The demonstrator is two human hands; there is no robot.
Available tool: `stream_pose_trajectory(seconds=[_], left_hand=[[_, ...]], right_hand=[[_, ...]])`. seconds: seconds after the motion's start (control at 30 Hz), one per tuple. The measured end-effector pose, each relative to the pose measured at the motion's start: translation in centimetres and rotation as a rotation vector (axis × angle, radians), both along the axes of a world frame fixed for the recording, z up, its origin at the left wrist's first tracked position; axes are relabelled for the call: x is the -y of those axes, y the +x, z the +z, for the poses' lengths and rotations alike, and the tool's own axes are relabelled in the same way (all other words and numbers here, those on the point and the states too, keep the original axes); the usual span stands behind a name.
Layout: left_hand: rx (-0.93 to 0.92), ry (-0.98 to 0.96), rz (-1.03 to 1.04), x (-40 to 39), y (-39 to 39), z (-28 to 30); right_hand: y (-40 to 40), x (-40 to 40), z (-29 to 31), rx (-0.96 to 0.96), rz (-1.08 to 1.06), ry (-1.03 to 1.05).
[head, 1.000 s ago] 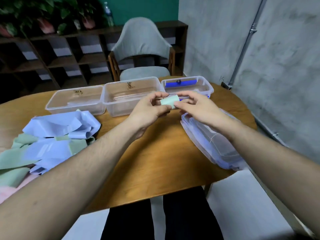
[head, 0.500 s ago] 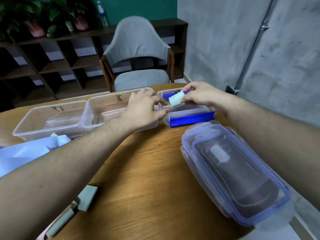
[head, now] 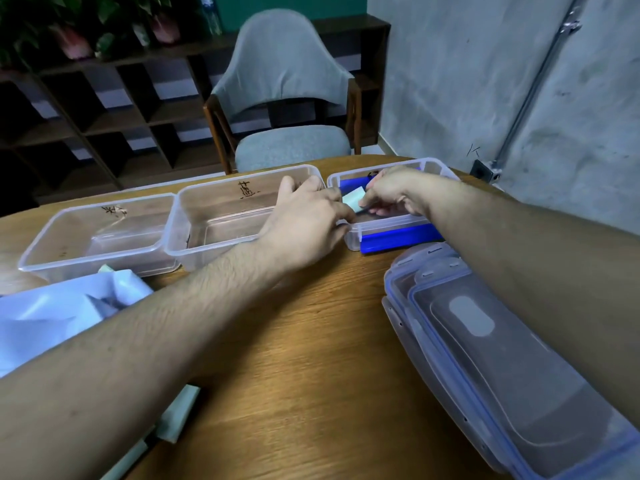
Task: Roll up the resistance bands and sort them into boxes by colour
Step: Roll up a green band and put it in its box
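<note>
Three clear boxes stand in a row along the far edge of the tabletop (head: pixel 311 358). The left box (head: pixel 97 233) and the middle box (head: pixel 239 216) each carry a handwritten mark on the far wall, and nothing shows inside either. The right box (head: pixel 391 223), nearest the far right corner, has blue clips on its near and far sides. Over its left end, the right hand (head: pixel 391 192) pinches a pale green roll (head: pixel 354 199) between thumb and fingertips; that grip is closed on the roll, which sits just above the box's rim. Whether the roll touches the box floor cannot be told. The left hand (head: pixel 308 216) rests at the near left corner of the same box, fingers curled over its rim beside the roll; whether it truly grasps the rim is unclear.

A stack of clear lids (head: pixel 502 362) with blue seals lies at the right edge of the tabletop, under the right forearm. Loose lilac bands (head: pixel 62 310) are heaped at the left edge, and green bands (head: pixel 176 417) lie at the near left edge, partly hidden by the left forearm.

The tabletop is brown wood with a rounded edge. Behind it stands a grey chair (head: pixel 287 98), then a dark shelf (head: pixel 114 109) with plants (head: pixel 69 26) on top. A grey wall (head: pixel 485 81) with a pipe (head: pixel 533 84) is at the right.
</note>
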State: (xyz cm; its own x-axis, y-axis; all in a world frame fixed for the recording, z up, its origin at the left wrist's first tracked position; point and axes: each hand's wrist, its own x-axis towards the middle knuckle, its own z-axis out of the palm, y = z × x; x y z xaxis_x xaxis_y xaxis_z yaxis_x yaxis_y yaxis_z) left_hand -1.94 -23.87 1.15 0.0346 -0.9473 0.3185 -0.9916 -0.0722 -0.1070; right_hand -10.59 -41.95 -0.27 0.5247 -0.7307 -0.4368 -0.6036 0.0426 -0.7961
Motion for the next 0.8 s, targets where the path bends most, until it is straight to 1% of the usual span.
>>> stream_pose_trajectory(seconds=[0.1, 0.23, 0.3, 0.4, 0.47, 0.6, 0.8], left_hand=[[-0.008, 0.027, 0.014, 0.1, 0.1, 0.0], [-0.019, 0.039, 0.01, 0.0, 0.1, 0.1], [-0.025, 0.044, 0.013, 0.0, 0.0, 0.1], [-0.027, 0.059, 0.02, 0.0, 0.0, 0.2], [-0.042, 0.06, 0.025, 0.0, 0.0, 0.2], [-0.052, 0.064, 0.027, -0.1, 0.0, 0.2], [-0.052, 0.057, 0.037, -0.2, 0.1, 0.1]], right_hand=[[0.4, 0.2, -0.4, 0.007, -0.031, -0.011], [0.5, 0.3, -0.4, 0.087, -0.055, 0.124], [0.6, 0.5, -0.6, 0.1, -0.064, 0.129], [1.1, 0.7, -1.0, -0.021, -0.034, -0.029], [1.3, 0.6, -1.1, -0.069, -0.021, -0.078], [1.3, 0.3, -0.6, -0.074, 0.0, 0.056], [1.4, 0.4, -0.6, -0.136, 0.019, 0.03]])
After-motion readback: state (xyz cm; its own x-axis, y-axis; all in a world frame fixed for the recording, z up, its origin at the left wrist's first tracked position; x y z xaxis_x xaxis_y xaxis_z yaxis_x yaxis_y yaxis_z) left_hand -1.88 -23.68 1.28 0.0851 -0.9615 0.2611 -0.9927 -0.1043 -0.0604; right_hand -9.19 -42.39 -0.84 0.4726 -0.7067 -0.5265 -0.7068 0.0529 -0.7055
